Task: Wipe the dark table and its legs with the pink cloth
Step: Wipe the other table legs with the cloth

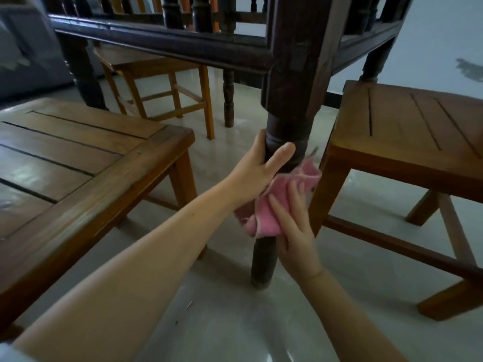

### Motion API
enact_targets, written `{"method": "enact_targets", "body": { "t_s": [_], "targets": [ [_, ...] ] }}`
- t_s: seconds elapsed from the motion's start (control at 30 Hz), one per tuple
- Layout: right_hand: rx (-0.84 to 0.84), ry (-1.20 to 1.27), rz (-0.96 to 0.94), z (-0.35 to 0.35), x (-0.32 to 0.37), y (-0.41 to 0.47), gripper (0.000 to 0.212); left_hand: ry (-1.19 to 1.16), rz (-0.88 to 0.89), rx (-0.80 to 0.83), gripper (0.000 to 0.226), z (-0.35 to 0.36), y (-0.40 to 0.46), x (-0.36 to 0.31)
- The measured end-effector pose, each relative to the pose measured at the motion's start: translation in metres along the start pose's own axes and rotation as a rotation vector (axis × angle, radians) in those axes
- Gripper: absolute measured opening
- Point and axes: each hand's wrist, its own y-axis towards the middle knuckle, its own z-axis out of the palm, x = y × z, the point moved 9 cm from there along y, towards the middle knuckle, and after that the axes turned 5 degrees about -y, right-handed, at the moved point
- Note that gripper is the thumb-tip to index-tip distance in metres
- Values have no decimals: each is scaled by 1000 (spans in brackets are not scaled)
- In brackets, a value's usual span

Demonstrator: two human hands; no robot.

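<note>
Pink cloth (271,205) is wrapped around the middle of the nearest dark table leg (264,259), low down near the floor, so that the turned wood can be rubbed all round. It is pressed against the leg by the right hand (295,231), whose fingers lie flat and straight over the fabric. Just above, the left hand (258,171) is curled round the leg itself, thumb behind and fingers in front, seemingly to steady the reach. Light wooden stools (86,163) are set close on either side, leaving a narrow gap. Farther back, the table's lower rail (156,40) and far legs (228,97) are seen, probably not yet wiped.
</note>
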Motion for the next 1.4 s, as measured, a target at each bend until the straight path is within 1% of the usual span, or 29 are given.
{"method": "enact_targets", "body": {
  "t_s": [0.03, 0.13, 0.2, 0.27, 0.33, 0.37, 0.4, 0.43, 0.47, 0.5, 0.57, 0.6, 0.63, 0.7, 0.73, 0.77, 0.87, 0.93, 0.97, 1.0, 1.03, 1.07, 1.13, 1.2, 1.23, 1.27, 1.3, 1.33, 1.4],
  "targets": [
    [66, -88, -58, 12, -1, -12, 53, -2, 53, -23, 48, -2, 0, -5],
    [343, -389, -224, 49, -4, -54, 56, 11, 50, 5, 55, 0, -3, -6],
    [565, -533, -243, 70, -9, -67, 62, 16, 31, 4, 56, 0, -1, -5],
    [778, -664, -309, 89, -6, -77, 54, 13, 40, -2, 54, 0, -3, -6],
    [1055, -803, -521, 117, -8, -106, 42, 14, 47, -11, 52, 0, -4, -8],
    [1135, -846, -565, 126, -12, -120, 42, 14, 49, -16, 52, 1, -5, -9],
    [1170, -919, -534, 133, -18, -127, 46, 16, 42, -23, 52, 1, -5, -9],
    [1277, -955, -333, 134, -29, -128, 56, 10, 39, -28, 52, 0, -6, -10],
    [1243, -943, -163, 130, -29, -121, 69, 8, 37, -32, 53, 0, -6, -10],
    [1181, -855, -152, 134, -20, -115, 72, 11, 36, -36, 54, 0, -6, -10],
    [1225, -795, -143, 144, -18, -109, 57, 23, 36, -38, 56, -1, -6, -11],
    [1100, -867, -150, 136, -14, -86, 56, 32, 38, -39, 56, -1, -6, -11],
    [1034, -1005, -187, 122, -16, -73, 58, 37, 38, -40, 56, -1, -6, -11],
    [1119, -1244, -536, 123, -5, -65, 45, 35, 44, -49, 54, -2, -7, -11],
    [1145, -1137, -601, 120, 6, -59, 38, 27, 48, -60, 53, -2, -7, -11],
    [1234, -1098, -610, 114, 3, -56, 41, 19, 49, -73, 53, -2, -8, -11],
    [1078, -1107, -740, 101, 4, -48, 43, 22, 62, -110, 55, -2, -7, -9],
    [1229, -1132, -811, 117, -6, -89, 39, 25, 71, -112, 56, -1, -8, -9],
    [1359, -1144, -748, 129, -18, -112, 42, 23, 71, -107, 56, -1, -7, -10],
    [1389, -1158, -604, 140, -29, -124, 51, 22, 67, -101, 56, -2, -7, -9],
    [1357, -1199, -443, 143, -42, -130, 59, 25, 67, -97, 55, -2, -6, -8],
    [1231, -1109, -384, 153, -43, -138, 63, 28, 73, -98, 55, -3, -5, -7],
    [1274, -729, -182, 176, -54, -175, 63, 45, 80, -91, 55, -2, -5, -5],
    [1130, -425, 151, 147, -46, -164, 63, 53, 78, -75, 54, -1, -4, -6],
    [1162, -248, 326, 136, -46, -162, 52, 52, 77, -74, 54, -1, -4, -6],
    [1180, -154, 375, 126, -39, -163, 42, 53, 80, -79, 53, -1, -5, -7],
    [1179, -52, 324, 108, -28, -144, 34, 54, 85, -89, 52, -2, -6, -7],
    [1137, -79, 244, 87, -26, -123, 29, 55, 86, -99, 52, -3, -6, -6],
    [1090, -39, 408, 50, -47, -79, 23, 61, 84, -92, 51, -5, -6, -6]
  ]
}}
